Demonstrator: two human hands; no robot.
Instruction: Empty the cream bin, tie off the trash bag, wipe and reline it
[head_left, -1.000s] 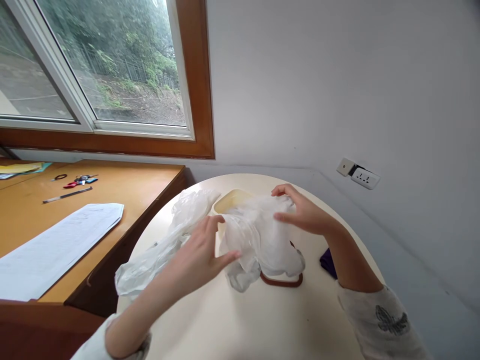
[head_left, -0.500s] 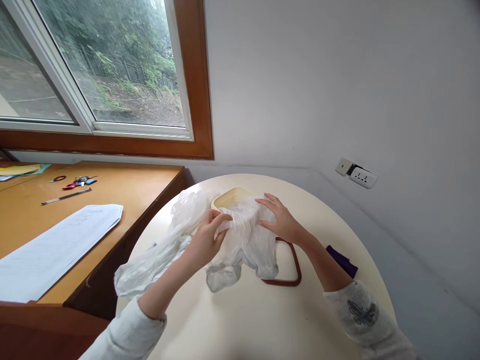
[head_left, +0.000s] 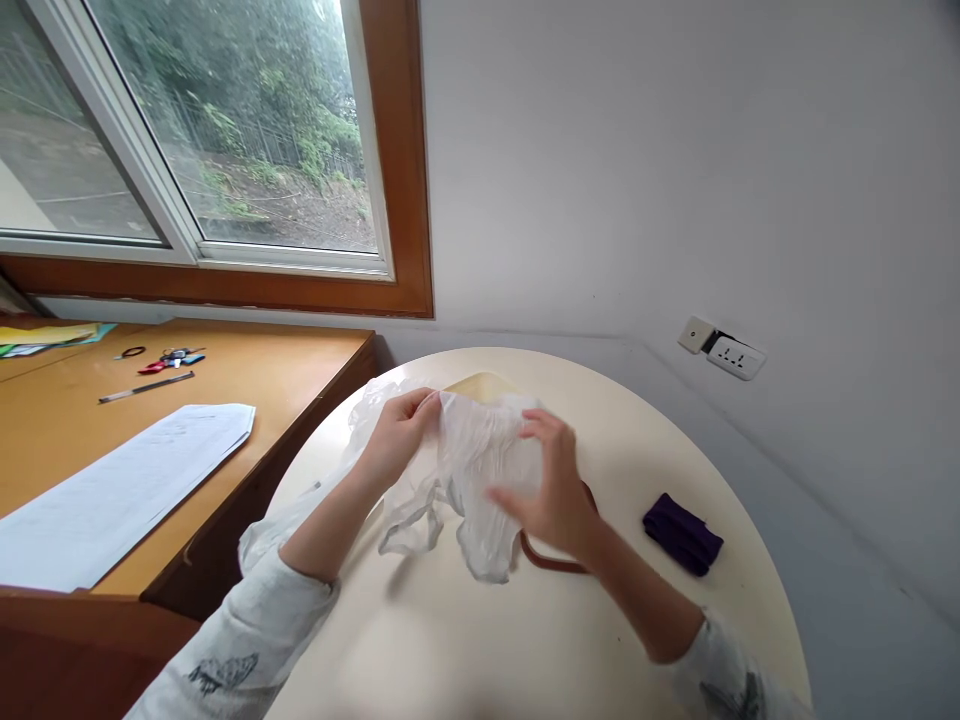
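My left hand (head_left: 396,435) is closed, its thumb and fingers pinching the top edge of a thin white plastic bag (head_left: 487,455). The bag hangs crumpled above the round table, its loose ends dangling toward me. My right hand (head_left: 559,490) is at the bag's right side with thumb and fingers spread apart, slightly blurred. Behind the bag, part of the rim of a cream container (head_left: 484,383) shows; the rest is covered. A brown frame with rounded corners (head_left: 559,563) lies partly hidden under my right hand. More white plastic (head_left: 262,538) lies behind my left forearm.
A folded dark purple cloth (head_left: 682,535) lies on the right of the round cream table (head_left: 480,660). At left, a wooden desk (head_left: 315,365) holds papers (head_left: 135,490), a pen (head_left: 146,387) and keys (head_left: 176,358). A wall with a socket (head_left: 736,357) stands behind.
My left hand has raised the bag's edge, now covering more of the cream container. My right hand has moved lower and turned, fingers spread. The bag's loose ends have swung and spread.
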